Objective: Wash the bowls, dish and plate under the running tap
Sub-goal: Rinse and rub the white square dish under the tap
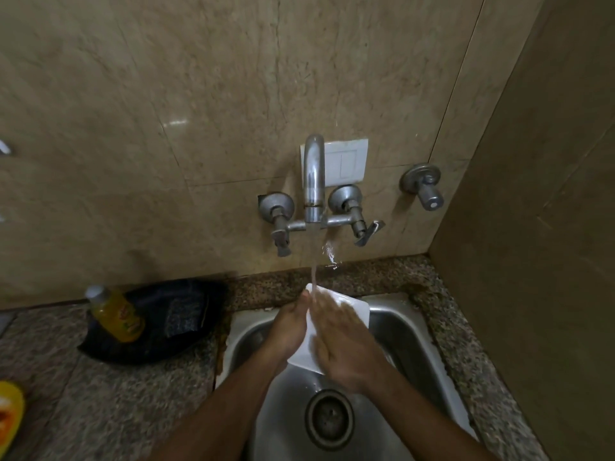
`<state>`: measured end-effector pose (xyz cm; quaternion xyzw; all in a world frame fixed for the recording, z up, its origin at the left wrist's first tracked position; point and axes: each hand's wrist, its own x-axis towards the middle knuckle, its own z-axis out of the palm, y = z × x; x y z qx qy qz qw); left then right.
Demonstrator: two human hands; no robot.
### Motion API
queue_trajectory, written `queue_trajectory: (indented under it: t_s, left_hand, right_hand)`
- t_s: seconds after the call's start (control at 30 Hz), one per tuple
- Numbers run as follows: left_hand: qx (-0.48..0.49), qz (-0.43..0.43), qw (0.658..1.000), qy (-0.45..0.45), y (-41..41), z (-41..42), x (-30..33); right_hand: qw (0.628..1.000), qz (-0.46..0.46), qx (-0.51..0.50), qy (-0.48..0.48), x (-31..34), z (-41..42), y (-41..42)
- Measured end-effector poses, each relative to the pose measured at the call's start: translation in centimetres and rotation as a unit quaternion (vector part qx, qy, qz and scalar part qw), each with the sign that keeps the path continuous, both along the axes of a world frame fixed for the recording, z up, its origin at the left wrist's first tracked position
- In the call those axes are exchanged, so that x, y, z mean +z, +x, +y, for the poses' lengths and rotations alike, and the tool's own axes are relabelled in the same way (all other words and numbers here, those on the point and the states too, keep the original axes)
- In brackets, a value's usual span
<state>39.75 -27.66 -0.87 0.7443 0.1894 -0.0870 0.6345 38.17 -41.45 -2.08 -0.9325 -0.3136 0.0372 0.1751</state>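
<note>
Beige marble walls frame a steel sink (419, 331) where the left hand (289, 331) grips a white square dish (357, 309) under the running tap (314, 181); the right hand (342, 344), fingers flat, rubs its face; other crockery is out of view, washing apparently midway

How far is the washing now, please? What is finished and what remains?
No washed item is in view. In hand: the left hand holds a white square dish under the tap stream over the sink, and the right hand rubs it. Other bowls and plates are not visible.
</note>
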Motion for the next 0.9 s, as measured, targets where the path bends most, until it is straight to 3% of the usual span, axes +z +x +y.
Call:
queue_trajectory:
  t_s: [0.07, 0.23, 0.37, 0.5, 0.6, 0.77, 0.9]
  left_hand:
    - [-0.014, -0.003, 1.0, -0.006, -0.3, -0.6, -0.6]
    - [0.017, -0.002, 1.0, 0.004, -0.7, -0.4, 0.2]
    - [-0.022, -0.003, 0.998, 0.063, -0.1, 0.1, 1.3]
    - [-0.008, -0.005, 0.999, 0.049, 0.1, 0.4, 1.3]
    - [-0.004, -0.005, 0.998, 0.056, 0.4, 0.8, 1.9]
    - [0.004, -0.023, 0.998, 0.058, 0.1, 0.7, 1.4]
    - [0.009, -0.009, 0.999, 0.039, 0.0, 0.9, 1.3]
  right_hand:
    - [0.999, 0.0, -0.036, -0.005, 0.3, 0.1, 0.5]
    - [1.0, 0.004, 0.02, 0.0, 0.4, -0.1, -0.5]
    - [1.0, 0.002, 0.003, 0.015, 0.4, 0.2, -0.8]
    - [0.999, -0.029, 0.01, -0.013, 1.0, -0.3, 0.4]
    - [0.999, -0.001, 0.017, 0.029, 1.3, 0.5, -0.9]
    - [1.0, -0.023, 0.0, 0.009, 0.8, 0.4, 0.4]
    - [0.999, 0.009, 0.023, 0.03, 1.0, 0.6, -0.5]
